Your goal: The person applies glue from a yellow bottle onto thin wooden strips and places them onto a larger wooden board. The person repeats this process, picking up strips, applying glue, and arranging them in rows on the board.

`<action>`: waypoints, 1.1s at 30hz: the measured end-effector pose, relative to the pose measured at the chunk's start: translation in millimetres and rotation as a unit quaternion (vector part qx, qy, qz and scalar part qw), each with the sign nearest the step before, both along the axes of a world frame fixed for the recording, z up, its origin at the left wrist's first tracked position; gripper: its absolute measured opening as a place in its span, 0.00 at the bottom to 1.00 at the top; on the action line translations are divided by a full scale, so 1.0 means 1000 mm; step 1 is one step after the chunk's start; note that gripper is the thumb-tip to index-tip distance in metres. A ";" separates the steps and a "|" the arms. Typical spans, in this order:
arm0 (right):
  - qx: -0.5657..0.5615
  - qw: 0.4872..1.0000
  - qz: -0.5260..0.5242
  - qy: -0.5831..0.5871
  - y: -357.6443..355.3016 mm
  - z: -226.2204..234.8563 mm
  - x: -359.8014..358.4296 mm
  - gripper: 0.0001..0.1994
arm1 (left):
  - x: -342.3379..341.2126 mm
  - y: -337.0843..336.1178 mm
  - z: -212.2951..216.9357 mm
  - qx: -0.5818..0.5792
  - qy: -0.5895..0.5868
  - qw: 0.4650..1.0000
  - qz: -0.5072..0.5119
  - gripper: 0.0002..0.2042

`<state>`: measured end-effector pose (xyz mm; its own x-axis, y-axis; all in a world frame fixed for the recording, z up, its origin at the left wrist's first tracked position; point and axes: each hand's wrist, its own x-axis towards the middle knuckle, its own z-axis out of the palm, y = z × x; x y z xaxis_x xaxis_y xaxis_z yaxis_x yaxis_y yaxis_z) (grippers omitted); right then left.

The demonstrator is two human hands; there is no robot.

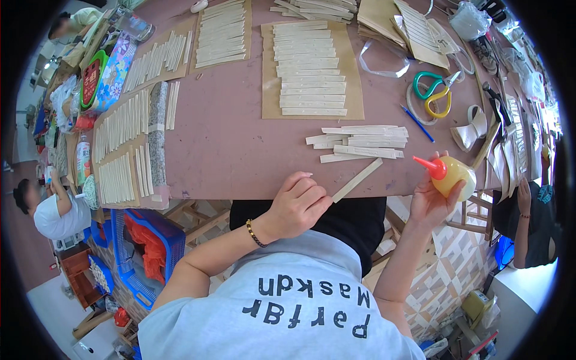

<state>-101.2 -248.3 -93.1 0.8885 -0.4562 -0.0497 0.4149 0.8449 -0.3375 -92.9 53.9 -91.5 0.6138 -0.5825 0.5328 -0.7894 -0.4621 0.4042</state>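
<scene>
My left hand, with a beaded bracelet at the wrist, pinches one end of a flat cream strip at the table's near edge. The strip slants up and to the right, its far end close to a loose pile of similar strips. To the right, my right hand is wrapped round a squeeze bottle of yellowish liquid. The bottle's red nozzle points left, apart from the strip. Beyond the pile, a brown board carries a neat column of strips.
More boards with strips stand at the far left. Toward the right lie scissors with green and yellow handles, a blue pen and a roll of white tape. A blue basket is on the floor left. Other people sit at both sides.
</scene>
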 end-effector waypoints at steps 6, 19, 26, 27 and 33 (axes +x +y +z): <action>-0.141 0.985 0.044 0.088 0.024 0.001 -0.026 0.29 | 0.000 0.001 -0.001 0.001 -0.014 1.000 -0.004 0.09; -0.271 0.955 0.049 0.109 0.051 -0.002 -0.047 0.32 | 0.001 0.000 0.000 0.003 -0.028 1.000 -0.011 0.08; -0.099 0.992 0.008 0.073 0.005 -0.016 -0.029 0.30 | 0.005 0.042 0.064 -0.053 0.035 0.998 0.008 0.08; -0.077 0.995 0.017 0.055 0.000 -0.018 -0.026 0.30 | 0.008 0.054 0.079 -0.061 0.052 0.997 0.021 0.08; -0.054 0.998 0.041 0.019 -0.007 -0.026 -0.011 0.31 | 0.046 0.138 0.129 0.045 -0.139 0.959 0.242 0.08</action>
